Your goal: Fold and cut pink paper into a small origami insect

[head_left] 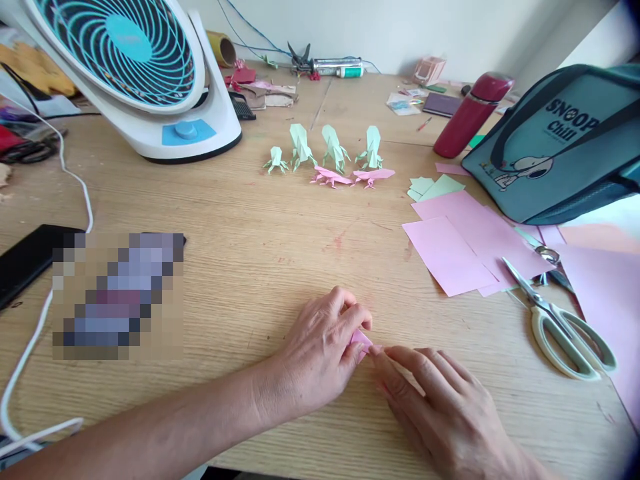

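Between my two hands, low over the front of the table, is a small folded piece of pink paper. My left hand is closed, pinching the paper between thumb and curled fingers, which hide much of it. The fingertips of my right hand pinch the paper's right-hand corner. Farther back stand several pale green folded-paper figures with legs. In front of them rest two pink folded-paper figures.
Scissors lie at right beside pink paper sheets and green paper pieces. A red flask and a teal bag stand behind. At left are a fan, a blurred-out phone, a black object and a white cable.
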Demonstrator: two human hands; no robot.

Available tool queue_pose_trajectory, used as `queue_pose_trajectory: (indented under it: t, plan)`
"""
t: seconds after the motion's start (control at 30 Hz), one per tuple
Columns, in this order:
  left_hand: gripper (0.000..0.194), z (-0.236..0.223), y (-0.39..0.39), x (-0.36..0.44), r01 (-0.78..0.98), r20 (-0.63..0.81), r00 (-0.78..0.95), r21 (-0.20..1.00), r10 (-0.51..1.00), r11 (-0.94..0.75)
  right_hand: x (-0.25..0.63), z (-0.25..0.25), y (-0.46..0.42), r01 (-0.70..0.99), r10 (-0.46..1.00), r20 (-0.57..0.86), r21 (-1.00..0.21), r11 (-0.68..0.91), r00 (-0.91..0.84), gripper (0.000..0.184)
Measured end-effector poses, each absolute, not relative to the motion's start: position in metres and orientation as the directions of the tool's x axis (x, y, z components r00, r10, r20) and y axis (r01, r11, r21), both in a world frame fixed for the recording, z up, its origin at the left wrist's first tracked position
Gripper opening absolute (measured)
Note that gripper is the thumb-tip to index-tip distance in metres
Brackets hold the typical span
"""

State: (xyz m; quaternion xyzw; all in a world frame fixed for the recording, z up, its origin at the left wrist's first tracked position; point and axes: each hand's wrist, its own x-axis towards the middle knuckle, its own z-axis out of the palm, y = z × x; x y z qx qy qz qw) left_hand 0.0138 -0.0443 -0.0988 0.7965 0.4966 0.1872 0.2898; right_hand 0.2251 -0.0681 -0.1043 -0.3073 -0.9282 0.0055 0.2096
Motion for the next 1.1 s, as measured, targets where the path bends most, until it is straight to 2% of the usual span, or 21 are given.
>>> queue_pose_trajectory:
  t: [0.13,0.3,0.43,0.5,0.53,0.6,0.67,0.93,1.03,1.1]
  plan:
    - [0.023,-0.101,-0.045,0.014,0.677,0.026,0.433,0.65,0.901,-0.344,0.22,-0.104,-0.068,0.562,0.57,0.386,-0.147,0.814,-0.725,0.018]
    - [0.017,-0.099,-0.043,0.013,0.675,-0.002,0.428,0.665,0.904,-0.319,0.219,-0.104,-0.069,0.564,0.566,0.39,-0.133,0.815,-0.726,0.021]
    - [0.022,-0.094,-0.042,0.01,0.653,-0.027,0.445,0.694,0.895,-0.304,0.221,-0.104,-0.069,0.543,0.539,0.413,-0.12,0.831,-0.734,0.017]
    - [0.018,-0.09,-0.042,0.008,0.646,-0.042,0.453,0.704,0.891,-0.295,0.222,-0.107,-0.068,0.535,0.537,0.446,-0.143,0.832,-0.716,0.015]
    - [0.015,-0.088,-0.042,0.007,0.645,-0.05,0.455,0.706,0.889,-0.29,0.222,-0.109,-0.067,0.529,0.54,0.476,-0.172,0.831,-0.694,0.02]
    - [0.007,-0.085,-0.042,0.006,0.649,-0.055,0.452,0.704,0.89,-0.286,0.222,-0.11,-0.064,0.497,0.504,0.59,-0.191,0.846,-0.63,0.025]
    - [0.005,-0.083,-0.041,0.006,0.661,-0.045,0.446,0.69,0.894,-0.295,0.222,-0.108,-0.061,0.494,0.517,0.601,-0.221,0.841,-0.61,0.023]
    - [0.019,-0.086,-0.042,0.005,0.727,-0.002,0.393,0.614,0.919,-0.309,0.223,-0.101,-0.053,0.591,0.676,0.528,-0.353,0.725,-0.514,0.031]
    - [0.007,-0.087,-0.041,0.006,0.731,-0.02,0.37,0.623,0.929,-0.278,0.223,-0.104,-0.049,0.611,0.752,0.442,-0.442,0.657,-0.49,0.036]
    - [0.008,-0.084,-0.04,0.007,0.722,-0.024,0.375,0.635,0.927,-0.275,0.222,-0.105,-0.046,0.612,0.788,0.411,-0.498,0.615,-0.458,0.04]
